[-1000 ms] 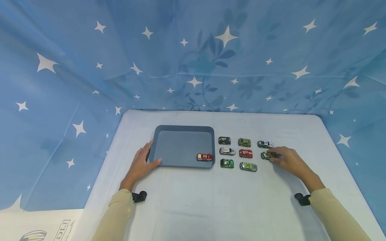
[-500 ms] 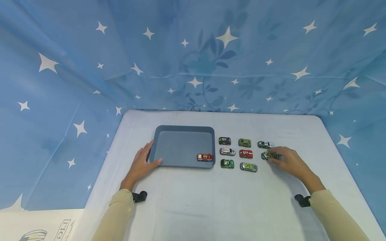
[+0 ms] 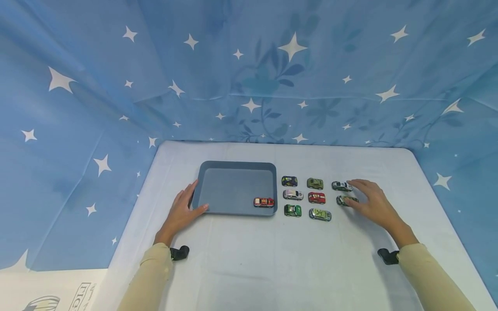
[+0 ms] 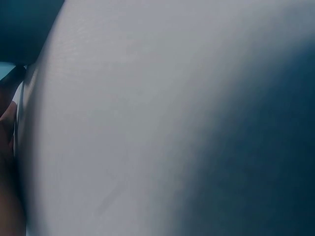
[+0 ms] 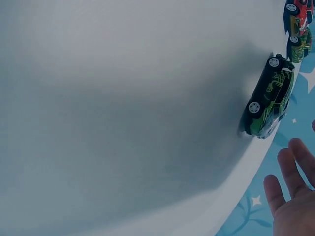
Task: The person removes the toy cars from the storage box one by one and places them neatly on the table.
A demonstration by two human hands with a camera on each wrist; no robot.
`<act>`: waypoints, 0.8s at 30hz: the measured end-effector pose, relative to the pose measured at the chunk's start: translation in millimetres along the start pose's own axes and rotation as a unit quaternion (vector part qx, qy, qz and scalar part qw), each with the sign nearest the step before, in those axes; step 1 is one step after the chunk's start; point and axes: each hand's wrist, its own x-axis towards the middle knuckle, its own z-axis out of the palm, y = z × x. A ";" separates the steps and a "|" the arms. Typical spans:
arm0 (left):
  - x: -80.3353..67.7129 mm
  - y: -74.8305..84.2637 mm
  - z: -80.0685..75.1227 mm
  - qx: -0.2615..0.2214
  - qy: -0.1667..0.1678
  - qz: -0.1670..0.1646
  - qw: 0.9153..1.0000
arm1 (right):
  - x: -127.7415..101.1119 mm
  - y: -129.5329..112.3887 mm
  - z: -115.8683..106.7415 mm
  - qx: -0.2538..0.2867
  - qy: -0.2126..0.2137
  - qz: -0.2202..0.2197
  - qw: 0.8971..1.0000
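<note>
A grey-blue tray (image 3: 233, 166) lies left of centre on the white table, with a red-orange toy car (image 3: 263, 202) in its front right corner. My left hand (image 3: 186, 206) rests on the tray's front left corner, fingers straight along its side and thumb on the front rim. Right of the tray several toy cars stand in rows. My right hand (image 3: 355, 195) hovers with spread fingers (image 5: 290, 196) just right of a dark green car (image 3: 344, 200) (image 5: 269, 101) and a silver car (image 3: 342, 186), holding nothing.
The rows also hold a dark blue car (image 3: 289, 181), a white car (image 3: 293, 195), a green car (image 3: 292, 210), an olive car (image 3: 315, 183), a red car (image 3: 317, 198) and a light green car (image 3: 320, 214). Blue starred cloth (image 3: 249, 77) walls the table.
My right hand has let go of the dark green car and spread its fingers, lifting slightly back from it. The left hand and the tray have not moved.
</note>
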 end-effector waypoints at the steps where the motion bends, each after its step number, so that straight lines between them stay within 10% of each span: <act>1: 0.1 -0.3 0.0 0.001 0.000 0.000 1.000 | 1.1 -1.5 0.3 0.000 -0.002 0.004 1.000; 24: 1.1 0.7 -1.3 -0.003 -0.005 0.002 1.000 | 37.8 -40.1 19.4 0.041 -0.025 -0.036 0.998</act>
